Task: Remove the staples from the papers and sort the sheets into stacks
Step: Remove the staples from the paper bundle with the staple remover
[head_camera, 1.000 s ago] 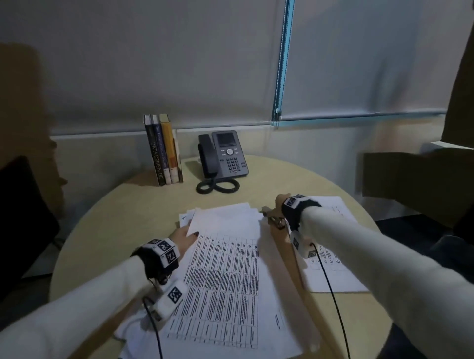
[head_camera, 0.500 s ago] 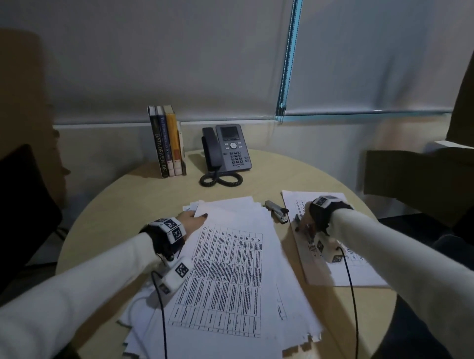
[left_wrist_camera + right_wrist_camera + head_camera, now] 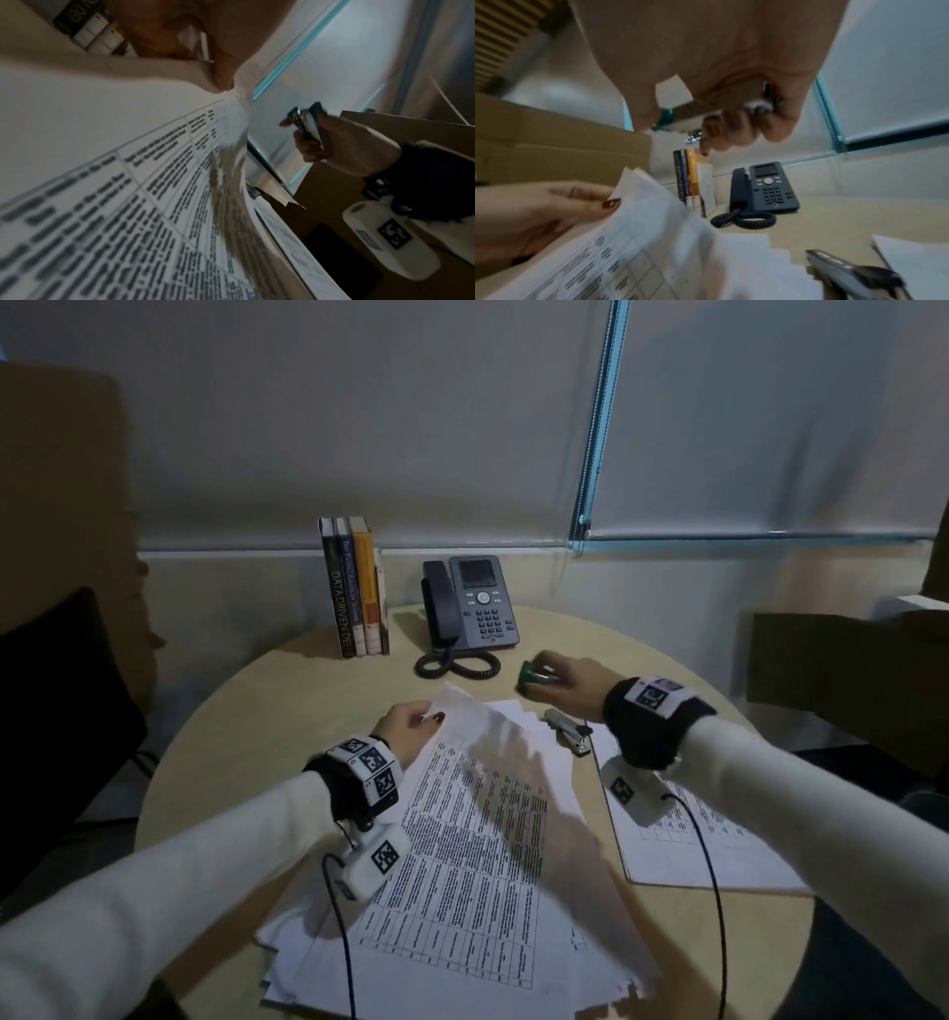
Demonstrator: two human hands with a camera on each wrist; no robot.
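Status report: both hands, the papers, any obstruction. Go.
Left hand pinches stapled papers' lifted corner. Right hand grips green staple remover, raised. Stapler lies beside papers, not blocking.

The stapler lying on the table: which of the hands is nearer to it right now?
Right. The right hand, gripping a green tool, hovers just beyond the stapler. The left hand pinches the lifted sheets' corner, across the paper pile from it.
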